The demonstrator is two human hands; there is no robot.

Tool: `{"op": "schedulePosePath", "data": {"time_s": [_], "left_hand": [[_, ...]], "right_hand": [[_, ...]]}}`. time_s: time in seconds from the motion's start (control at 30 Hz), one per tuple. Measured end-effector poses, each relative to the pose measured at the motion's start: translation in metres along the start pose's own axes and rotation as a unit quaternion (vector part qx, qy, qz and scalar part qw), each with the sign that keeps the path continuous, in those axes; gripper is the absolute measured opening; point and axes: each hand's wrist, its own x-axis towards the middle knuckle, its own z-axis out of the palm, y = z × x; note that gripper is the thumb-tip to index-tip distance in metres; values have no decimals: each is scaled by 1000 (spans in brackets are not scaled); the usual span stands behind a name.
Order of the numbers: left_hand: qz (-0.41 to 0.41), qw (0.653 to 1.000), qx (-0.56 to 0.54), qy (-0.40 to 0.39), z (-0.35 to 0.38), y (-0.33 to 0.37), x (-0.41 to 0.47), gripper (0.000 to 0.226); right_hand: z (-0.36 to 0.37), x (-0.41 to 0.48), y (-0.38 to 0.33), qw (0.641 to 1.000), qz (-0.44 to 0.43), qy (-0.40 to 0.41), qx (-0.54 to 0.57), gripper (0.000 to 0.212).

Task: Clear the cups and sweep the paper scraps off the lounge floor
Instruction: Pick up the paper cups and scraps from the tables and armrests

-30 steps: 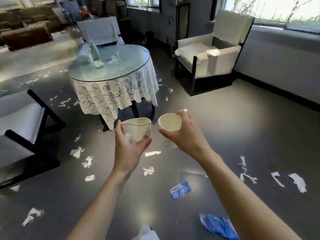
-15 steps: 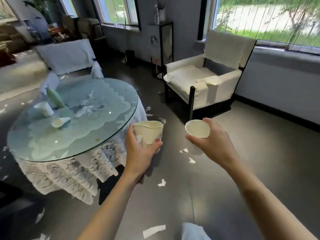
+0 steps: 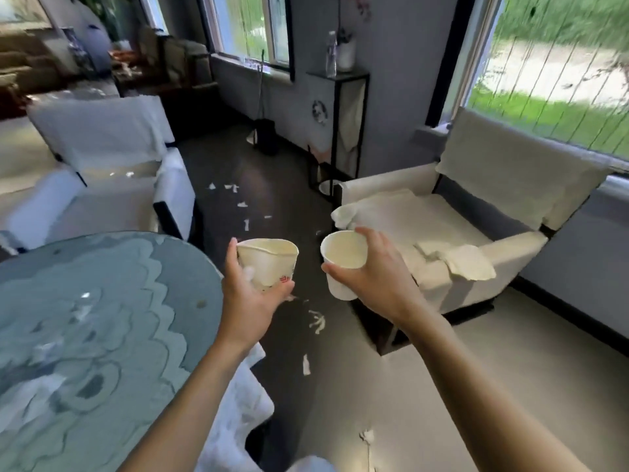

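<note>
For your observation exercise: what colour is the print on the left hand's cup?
Red, on the cream cup; head view.

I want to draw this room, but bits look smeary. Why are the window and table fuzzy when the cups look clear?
Head view: the window is streaked by motion blur; head view: the glass table is smeared too; head view: the dented cup in the left hand and the round cup in the right hand look sharper, probably because they move with the camera.
</note>
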Motion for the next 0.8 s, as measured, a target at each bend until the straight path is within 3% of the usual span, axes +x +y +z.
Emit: {"op": "schedulePosePath", "data": {"time_s": [0.3, 0.53, 0.8], "left_hand": [[-21, 998, -55, 35, 120, -60, 316, 108], [-29, 997, -37, 54, 151, -76, 537, 104], [-28, 995, -50, 84, 188, -139, 841, 99]], "right_hand": [[59, 338, 73, 999, -3, -39, 7, 85], [90, 579, 81, 999, 0, -54, 9, 83], [182, 883, 106, 997, -9, -69, 43, 84]]}}
